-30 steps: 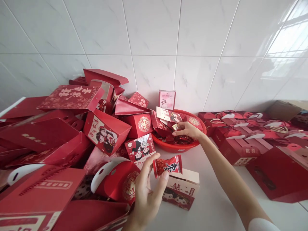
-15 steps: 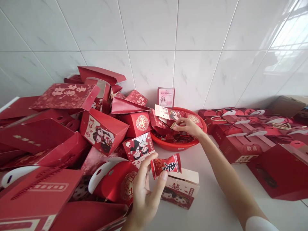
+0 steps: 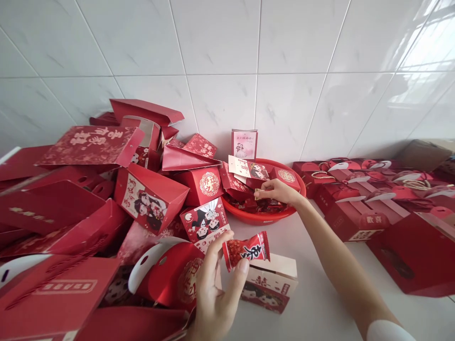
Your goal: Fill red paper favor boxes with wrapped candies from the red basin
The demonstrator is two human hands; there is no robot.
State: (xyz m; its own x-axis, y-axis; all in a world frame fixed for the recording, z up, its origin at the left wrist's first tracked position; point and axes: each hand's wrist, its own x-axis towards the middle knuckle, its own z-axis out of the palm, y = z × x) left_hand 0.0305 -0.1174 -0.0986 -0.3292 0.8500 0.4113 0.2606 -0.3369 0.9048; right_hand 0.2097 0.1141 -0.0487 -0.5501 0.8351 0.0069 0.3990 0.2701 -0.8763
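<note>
My left hand pinches a red wrapped candy with dark writing on its wrapper between thumb and fingers. Just behind that candy, a cream and red gift box sits on the white surface. Farther back, my right hand is over a red plastic basket, its fingers closed around a small gold-coloured piece that I cannot make out well. Dark red wrapped pieces and several small red boxes lie in the basket. Part of the gold piece is hidden by the fingers.
A big heap of red gift boxes fills the left side. On the right stand rows of red handled boxes, with a brown carton behind. A pink card leans against the tiled wall.
My right hand has lowered slightly within the basket, still pinching the small gold piece. My left hand keeps its hold on the candy, which sits slightly lower in view.
</note>
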